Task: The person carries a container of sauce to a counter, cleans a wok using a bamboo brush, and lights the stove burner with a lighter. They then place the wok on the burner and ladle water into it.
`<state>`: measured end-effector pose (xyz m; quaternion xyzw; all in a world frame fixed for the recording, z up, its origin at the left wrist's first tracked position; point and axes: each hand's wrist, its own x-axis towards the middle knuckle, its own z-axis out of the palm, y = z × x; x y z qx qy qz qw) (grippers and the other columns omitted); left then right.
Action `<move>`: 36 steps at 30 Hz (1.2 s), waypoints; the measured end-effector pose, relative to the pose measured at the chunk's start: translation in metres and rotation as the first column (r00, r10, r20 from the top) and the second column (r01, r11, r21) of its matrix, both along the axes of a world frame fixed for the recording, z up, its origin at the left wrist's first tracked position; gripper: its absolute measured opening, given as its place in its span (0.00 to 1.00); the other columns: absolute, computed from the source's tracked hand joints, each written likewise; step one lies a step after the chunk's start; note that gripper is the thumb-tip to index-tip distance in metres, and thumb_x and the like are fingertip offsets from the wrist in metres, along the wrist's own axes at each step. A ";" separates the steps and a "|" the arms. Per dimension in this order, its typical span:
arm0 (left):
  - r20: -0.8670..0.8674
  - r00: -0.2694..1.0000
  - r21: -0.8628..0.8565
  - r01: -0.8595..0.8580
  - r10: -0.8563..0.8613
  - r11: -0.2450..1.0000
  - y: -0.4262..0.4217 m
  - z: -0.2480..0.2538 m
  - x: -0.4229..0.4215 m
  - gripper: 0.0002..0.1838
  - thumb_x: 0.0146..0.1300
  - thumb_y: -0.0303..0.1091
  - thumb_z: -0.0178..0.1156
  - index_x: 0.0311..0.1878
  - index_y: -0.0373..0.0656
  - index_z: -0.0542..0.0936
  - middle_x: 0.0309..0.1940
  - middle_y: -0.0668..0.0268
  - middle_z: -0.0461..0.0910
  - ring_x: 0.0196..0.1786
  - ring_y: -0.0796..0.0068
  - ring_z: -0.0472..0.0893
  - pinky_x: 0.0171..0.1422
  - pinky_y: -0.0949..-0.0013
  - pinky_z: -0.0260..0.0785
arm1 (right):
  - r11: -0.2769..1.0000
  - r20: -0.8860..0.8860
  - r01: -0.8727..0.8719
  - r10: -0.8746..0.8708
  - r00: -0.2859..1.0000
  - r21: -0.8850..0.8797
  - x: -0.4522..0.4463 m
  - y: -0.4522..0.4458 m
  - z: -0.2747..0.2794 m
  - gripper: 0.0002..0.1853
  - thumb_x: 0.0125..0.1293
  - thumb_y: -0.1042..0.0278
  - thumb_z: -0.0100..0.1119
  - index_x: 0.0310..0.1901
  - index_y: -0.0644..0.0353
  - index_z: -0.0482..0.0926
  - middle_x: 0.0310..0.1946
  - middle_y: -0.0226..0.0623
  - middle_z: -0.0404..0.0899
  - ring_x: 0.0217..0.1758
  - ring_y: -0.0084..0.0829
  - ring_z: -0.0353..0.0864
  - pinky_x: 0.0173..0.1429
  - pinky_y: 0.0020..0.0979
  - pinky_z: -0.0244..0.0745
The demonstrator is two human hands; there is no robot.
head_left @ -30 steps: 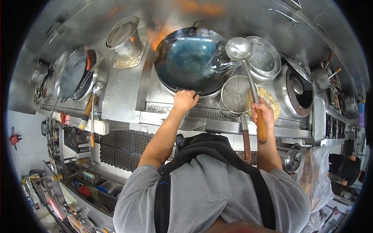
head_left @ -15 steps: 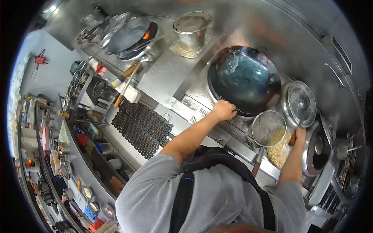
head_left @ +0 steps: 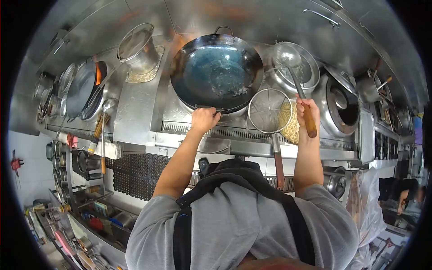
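A large dark wok (head_left: 216, 67) with liquid in its bottom sits on the burner. My left hand (head_left: 205, 119) is closed on the wok's near rim or handle. My right hand (head_left: 308, 112) grips the wooden handle of a ladle (head_left: 287, 56), whose bowl is over the left part of a metal pot (head_left: 308, 65) right of the wok. A round wire strainer (head_left: 270, 110) with a brown handle lies between the wok and my right hand. Pale noodles (head_left: 290, 123) show beside it, partly behind the strainer.
Left of the wok stands a metal bucket (head_left: 139, 51) on a cloth. Farther left are a second wok (head_left: 84, 87) over flame and another ladle (head_left: 103, 135). A large lidded pot (head_left: 338, 105) stands at the right. Another person (head_left: 396, 191) is at the far right.
The wok tilted up at half a second ago and now rests lower, its liquid settling. The ladle was over the wok's right edge one second ago and is now over the pot. The view turned and came back.
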<state>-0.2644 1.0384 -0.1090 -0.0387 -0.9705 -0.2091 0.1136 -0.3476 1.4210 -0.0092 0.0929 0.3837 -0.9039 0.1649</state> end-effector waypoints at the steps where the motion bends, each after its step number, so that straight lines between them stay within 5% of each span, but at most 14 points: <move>1: 0.020 1.000 0.004 0.000 0.000 1.000 0.000 0.002 0.000 0.15 0.55 0.47 0.64 0.23 0.46 0.80 0.20 0.59 0.81 0.28 0.54 0.83 0.37 0.53 0.75 | 1.000 -0.025 -0.006 0.006 1.000 0.012 0.012 -0.006 0.010 0.17 0.61 0.73 0.52 0.49 0.75 0.71 0.31 0.42 0.76 0.23 0.26 0.74 0.22 0.21 0.69; 6: 0.032 0.999 0.009 0.009 -0.009 1.000 0.000 0.002 0.001 0.15 0.57 0.46 0.63 0.24 0.45 0.80 0.20 0.57 0.81 0.29 0.53 0.83 0.39 0.52 0.75 | 0.990 -0.061 -0.141 0.140 0.988 0.000 0.060 -0.031 0.048 0.22 0.63 0.71 0.50 0.56 0.76 0.69 0.35 0.40 0.75 0.21 0.24 0.72 0.16 0.19 0.66; 16: -0.003 1.000 0.023 0.021 -0.021 1.000 -0.001 0.005 0.002 0.15 0.58 0.45 0.63 0.23 0.45 0.79 0.20 0.57 0.81 0.28 0.54 0.82 0.38 0.53 0.75 | 0.810 -0.068 -0.071 0.136 0.988 0.582 0.047 -0.028 0.036 0.21 0.55 0.72 0.57 0.52 0.68 0.72 0.27 0.36 0.76 0.15 0.23 0.71 0.17 0.25 0.66; 20: 0.010 1.000 0.026 0.005 -0.005 1.000 0.000 0.004 0.002 0.15 0.58 0.46 0.63 0.23 0.45 0.79 0.20 0.58 0.81 0.28 0.53 0.82 0.38 0.52 0.75 | 0.195 -0.191 0.154 0.187 0.964 0.969 -0.017 0.020 -0.015 0.27 0.52 0.69 0.59 0.55 0.71 0.72 0.35 0.48 0.82 0.31 0.41 0.83 0.38 0.37 0.78; 21: 0.009 1.000 0.022 0.011 -0.011 1.000 0.000 0.003 0.001 0.15 0.58 0.46 0.63 0.23 0.45 0.79 0.20 0.58 0.81 0.28 0.53 0.82 0.38 0.52 0.75 | 0.061 -0.209 0.200 0.206 0.956 0.978 -0.034 0.031 -0.036 0.28 0.51 0.69 0.60 0.56 0.71 0.72 0.36 0.50 0.83 0.34 0.44 0.84 0.42 0.39 0.79; 23: -0.009 1.000 0.021 0.008 -0.007 1.000 0.001 0.000 0.001 0.16 0.57 0.46 0.64 0.23 0.45 0.78 0.20 0.58 0.81 0.27 0.53 0.82 0.38 0.52 0.74 | -0.444 -0.328 0.450 0.327 0.887 0.775 -0.053 0.042 -0.058 0.23 0.52 0.72 0.58 0.51 0.73 0.74 0.28 0.46 0.81 0.27 0.42 0.83 0.33 0.38 0.77; 24: -0.013 1.000 0.019 0.014 -0.014 1.000 0.002 0.000 0.000 0.16 0.57 0.46 0.64 0.23 0.45 0.78 0.20 0.58 0.81 0.27 0.53 0.82 0.38 0.52 0.74 | -0.445 -0.332 0.450 0.320 0.888 0.774 -0.062 0.043 -0.056 0.23 0.52 0.72 0.58 0.51 0.73 0.74 0.28 0.46 0.81 0.27 0.42 0.83 0.33 0.38 0.77; 26: 0.009 1.000 0.018 0.001 -0.001 1.000 0.002 0.001 0.000 0.16 0.56 0.46 0.64 0.22 0.45 0.78 0.20 0.58 0.81 0.27 0.53 0.82 0.38 0.52 0.74 | -0.305 -0.052 0.096 0.149 0.987 0.948 -0.082 0.040 -0.059 0.19 0.51 0.71 0.60 0.44 0.74 0.77 0.30 0.51 0.82 0.33 0.46 0.84 0.41 0.39 0.78; 28: 0.005 1.000 0.024 -0.010 0.010 1.000 0.002 0.001 -0.001 0.16 0.56 0.46 0.65 0.22 0.45 0.78 0.20 0.58 0.81 0.27 0.53 0.82 0.37 0.51 0.74 | -0.149 -0.023 0.035 0.081 0.996 0.988 -0.096 0.040 -0.067 0.11 0.51 0.72 0.60 0.34 0.71 0.78 0.28 0.48 0.82 0.28 0.42 0.83 0.36 0.37 0.78; 29: 0.009 1.000 0.031 -0.011 0.011 0.999 0.003 0.001 -0.001 0.16 0.56 0.46 0.65 0.22 0.45 0.78 0.20 0.58 0.81 0.27 0.53 0.82 0.37 0.52 0.74 | 0.387 -0.022 0.044 -0.062 0.998 0.921 -0.097 0.039 -0.068 0.08 0.52 0.72 0.60 0.31 0.68 0.77 0.26 0.46 0.81 0.26 0.38 0.81 0.33 0.34 0.78; 30: 0.012 1.000 0.039 -0.013 0.013 0.999 0.003 0.002 0.000 0.16 0.56 0.45 0.65 0.22 0.45 0.77 0.19 0.58 0.81 0.27 0.53 0.82 0.37 0.52 0.74 | 0.804 0.056 0.114 -0.179 0.982 0.584 -0.093 0.032 -0.062 0.05 0.53 0.73 0.60 0.29 0.65 0.76 0.24 0.44 0.80 0.24 0.34 0.80 0.30 0.30 0.77; 31: -0.002 1.000 0.036 -0.013 0.013 0.999 0.004 0.003 0.000 0.15 0.55 0.45 0.66 0.21 0.45 0.77 0.19 0.58 0.80 0.26 0.53 0.82 0.37 0.53 0.74 | 0.866 0.015 0.229 -0.263 0.965 0.445 -0.085 0.023 -0.059 0.03 0.56 0.74 0.58 0.28 0.62 0.74 0.22 0.39 0.78 0.21 0.28 0.77 0.24 0.22 0.72; 34: 0.040 0.999 0.016 -0.031 0.030 0.999 0.007 0.012 0.001 0.15 0.55 0.44 0.66 0.21 0.45 0.77 0.18 0.59 0.80 0.26 0.54 0.82 0.38 0.54 0.74 | 0.924 0.017 0.298 -0.311 0.950 0.238 -0.071 0.014 -0.058 0.04 0.54 0.72 0.60 0.28 0.63 0.76 0.23 0.38 0.79 0.23 0.29 0.78 0.25 0.24 0.71; 36: 0.021 0.999 0.022 -0.038 0.038 0.999 0.006 0.012 0.002 0.15 0.55 0.45 0.65 0.22 0.45 0.78 0.18 0.59 0.80 0.26 0.55 0.82 0.38 0.54 0.74 | 0.917 0.010 0.299 -0.313 0.950 0.264 -0.052 0.011 -0.044 0.06 0.56 0.72 0.59 0.32 0.65 0.76 0.25 0.37 0.79 0.22 0.27 0.76 0.25 0.23 0.70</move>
